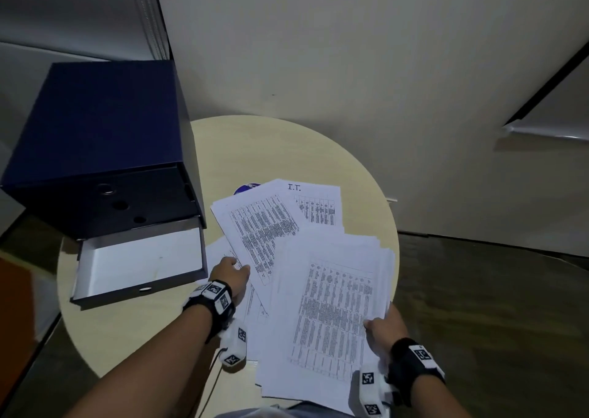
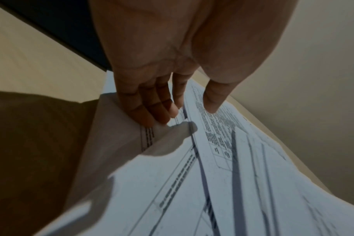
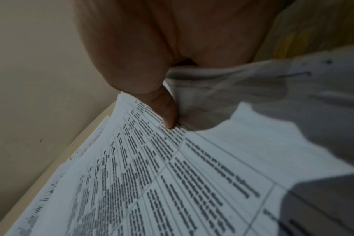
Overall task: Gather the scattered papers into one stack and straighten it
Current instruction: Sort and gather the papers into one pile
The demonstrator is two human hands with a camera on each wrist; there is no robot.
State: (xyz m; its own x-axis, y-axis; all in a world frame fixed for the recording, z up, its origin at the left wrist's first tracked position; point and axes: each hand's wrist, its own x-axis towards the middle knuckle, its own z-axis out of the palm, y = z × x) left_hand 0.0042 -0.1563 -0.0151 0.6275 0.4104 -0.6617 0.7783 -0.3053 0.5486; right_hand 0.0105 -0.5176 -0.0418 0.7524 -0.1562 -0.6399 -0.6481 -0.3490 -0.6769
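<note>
White printed papers lie scattered on a round beige table (image 1: 255, 149). A thick, loosely fanned stack (image 1: 331, 306) (image 3: 172, 175) sits at the table's right front. My right hand (image 1: 379, 322) (image 3: 170, 121) grips its right edge, thumb on top, the fingers hidden beneath. A tilted sheet (image 1: 261, 226) (image 2: 222, 127) overlaps a sheet headed "I.T." (image 1: 318, 200). My left hand (image 1: 232, 269) (image 2: 188, 111) rests with straight fingers on lower sheets (image 1: 255, 306) (image 2: 121, 127), its thumb on the tilted sheet's near corner.
A dark blue box file (image 1: 95, 130) stands on the table's left, its open white-lined tray (image 1: 137, 258) right beside my left hand. A small blue round object (image 1: 245, 188) peeks out behind the papers. The stack reaches the table's right edge. A wall stands behind.
</note>
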